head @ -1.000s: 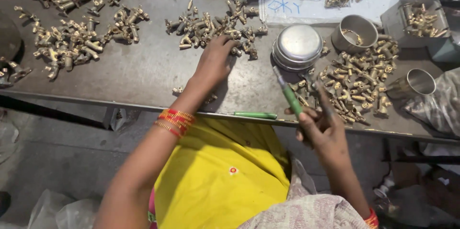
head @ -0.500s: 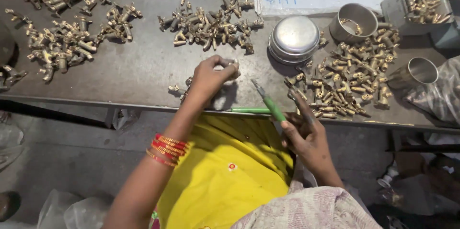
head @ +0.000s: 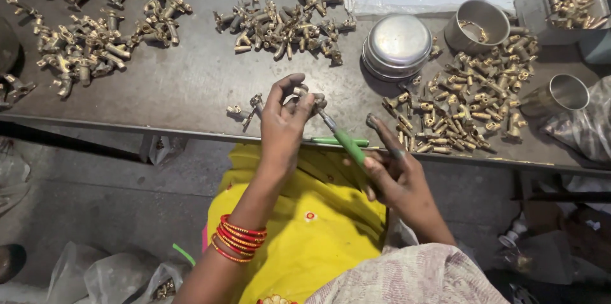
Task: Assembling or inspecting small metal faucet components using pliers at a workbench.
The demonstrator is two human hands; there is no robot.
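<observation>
1. We see a grey metal table (head: 191, 88) strewn with heaps of brass fittings (head: 283, 21) — one more heap at the left (head: 83, 49), another at the right (head: 471, 100).
2. We see a round steel lid (head: 399, 43) between the middle and right heaps.
3. We see two steel cups — one tipped near the lid (head: 478, 24), one by the right edge (head: 563, 94).
4. We see a grey tray (head: 531, 5) of fittings at the top right.
5. We see a yellow cloth (head: 312, 234) below the table edge.

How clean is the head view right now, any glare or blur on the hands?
Head view: left hand and right hand sharp, no motion blur; bright glare on the round steel lid; frame corners fall dark; brass fittings evenly lit.
</observation>
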